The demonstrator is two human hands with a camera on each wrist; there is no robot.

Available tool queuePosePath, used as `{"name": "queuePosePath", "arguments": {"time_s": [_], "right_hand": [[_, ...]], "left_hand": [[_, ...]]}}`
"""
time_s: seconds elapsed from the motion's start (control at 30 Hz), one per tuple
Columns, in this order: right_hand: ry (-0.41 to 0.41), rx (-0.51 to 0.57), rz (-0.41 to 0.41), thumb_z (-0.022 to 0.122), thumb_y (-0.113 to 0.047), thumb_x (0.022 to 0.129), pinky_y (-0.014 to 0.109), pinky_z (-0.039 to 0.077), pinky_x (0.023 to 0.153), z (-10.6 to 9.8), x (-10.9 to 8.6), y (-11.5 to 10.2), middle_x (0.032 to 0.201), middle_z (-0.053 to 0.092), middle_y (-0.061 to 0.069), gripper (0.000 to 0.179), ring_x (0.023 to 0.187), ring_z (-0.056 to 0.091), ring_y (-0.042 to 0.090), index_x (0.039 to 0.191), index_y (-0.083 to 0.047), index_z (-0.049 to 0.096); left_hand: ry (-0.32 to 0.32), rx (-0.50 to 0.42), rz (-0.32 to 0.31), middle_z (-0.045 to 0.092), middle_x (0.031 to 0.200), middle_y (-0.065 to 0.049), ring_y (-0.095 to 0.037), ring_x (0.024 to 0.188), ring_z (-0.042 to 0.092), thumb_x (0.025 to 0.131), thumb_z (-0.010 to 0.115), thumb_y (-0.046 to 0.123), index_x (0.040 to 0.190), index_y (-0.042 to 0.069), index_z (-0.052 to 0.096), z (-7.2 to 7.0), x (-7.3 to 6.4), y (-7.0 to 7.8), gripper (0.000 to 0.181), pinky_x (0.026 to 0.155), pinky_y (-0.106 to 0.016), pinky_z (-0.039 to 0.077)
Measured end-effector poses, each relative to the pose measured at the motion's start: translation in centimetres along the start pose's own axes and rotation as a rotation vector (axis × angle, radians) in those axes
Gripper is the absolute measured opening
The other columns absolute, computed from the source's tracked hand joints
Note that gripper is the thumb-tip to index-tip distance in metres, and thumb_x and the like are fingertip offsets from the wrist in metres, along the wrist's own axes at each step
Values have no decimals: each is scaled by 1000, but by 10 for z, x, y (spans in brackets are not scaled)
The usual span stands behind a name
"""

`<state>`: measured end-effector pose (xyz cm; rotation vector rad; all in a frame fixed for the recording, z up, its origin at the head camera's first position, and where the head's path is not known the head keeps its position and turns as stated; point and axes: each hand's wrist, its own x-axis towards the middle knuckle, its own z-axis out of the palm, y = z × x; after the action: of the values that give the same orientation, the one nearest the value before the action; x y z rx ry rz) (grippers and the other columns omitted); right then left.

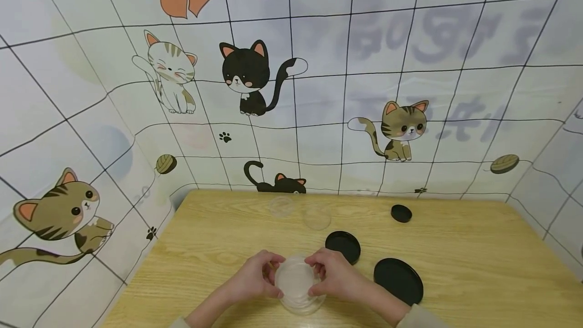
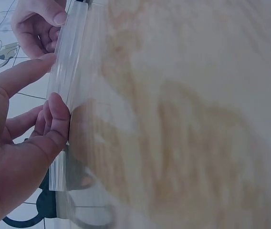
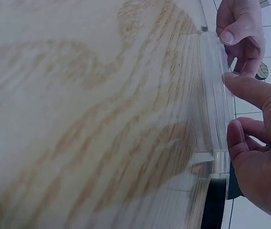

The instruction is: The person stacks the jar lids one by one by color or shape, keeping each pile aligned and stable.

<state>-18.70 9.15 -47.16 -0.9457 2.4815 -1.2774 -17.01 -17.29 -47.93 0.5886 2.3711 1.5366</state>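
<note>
At the table's near edge a clear round dish (image 1: 297, 281) sits over a slightly wider clear round piece (image 1: 304, 309). My left hand (image 1: 260, 277) holds its left side, thumb toward me and fingertips at the far rim. Opposite it, my right hand (image 1: 334, 275) grips the right side in the same way. Both wrist views show the clear pieces edge-on, low on the table, with the left hand (image 2: 26, 129) and right hand (image 3: 264, 129) at the rim. Just beyond the right hand lies a black round lid (image 1: 343, 247).
A larger black round lid (image 1: 398, 281) lies beside the right forearm, and a small black one (image 1: 401, 213) farther back. Two clear round pieces, one smaller (image 1: 281, 207) and one larger (image 1: 317, 216), lie toward the back. A cat-print curtain (image 1: 319, 100) encloses the wooden table (image 1: 478, 247).
</note>
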Motion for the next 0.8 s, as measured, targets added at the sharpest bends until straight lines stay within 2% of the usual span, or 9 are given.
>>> {"name": "queuePosePath", "arguments": {"time_s": [0.27,0.47,0.63,0.8], "right_hand": [[-18,-13,-2,93,-9,72,22,49,67,0,0,0,90,56,-2,50,76,52,5,114,4,69],[9,22,-15,93,-9,73,23,52,68,-6,-3,0,95,59,1,53,78,57,8,119,5,68],[50,-10,-52,92,-9,76,27,54,72,-21,-7,0,105,62,8,58,83,58,11,125,5,65],[69,-27,-36,90,-8,79,28,54,74,-42,-5,0,111,62,13,59,86,59,18,130,4,63]], "left_hand": [[-13,-10,-7,53,105,-11,-15,82,59,68,88,-7,127,-9,61,-1,1,-1,65,69,-21,52],[-9,-51,-35,55,109,-11,-18,84,58,71,87,-6,129,-7,60,-3,-1,-3,64,70,-21,52],[-15,-79,-15,52,111,-12,-18,83,58,74,86,-6,131,-7,58,-10,0,-3,64,69,-22,51],[-16,-72,-1,49,114,-17,-18,82,55,79,85,-3,134,-6,56,-20,10,3,63,69,-24,50]]}}
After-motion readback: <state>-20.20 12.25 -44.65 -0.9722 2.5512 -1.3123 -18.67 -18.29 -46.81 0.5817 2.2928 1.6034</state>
